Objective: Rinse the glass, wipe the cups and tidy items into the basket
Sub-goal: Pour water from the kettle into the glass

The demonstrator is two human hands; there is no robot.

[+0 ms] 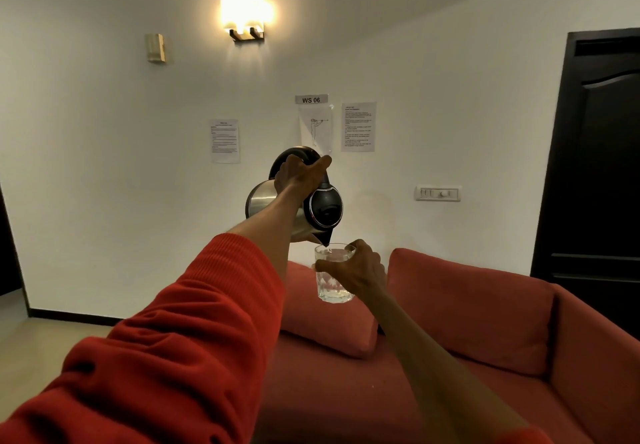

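Left hand: the left hand (300,175) was wrapped tight round the black handle of the kettle, fingers curled over the top, the arm stretched out in a red sleeve (166,350).
Kettle: the kettle (294,201), steel with a black lid and spout, was held up in the air and tipped forward, its spout pointing down right over the mouth of the glass.
Glass: the glass (333,275) was held in the air under the spout, upright, with some water showing in the bottom; it hung in front of the sofa's back cushions, resting on nothing.
Right hand: the right hand (358,272) gripped the glass from its right side, thumb across the front and fingers curled round the rim and back.
Sofa: a red sofa (467,308) stood below both arms, against the white wall.
Wall: a lit lamp (246,13) glowed high up, printed sheets (358,127) hung behind the kettle, and a dark door (602,166) stood at the right edge.
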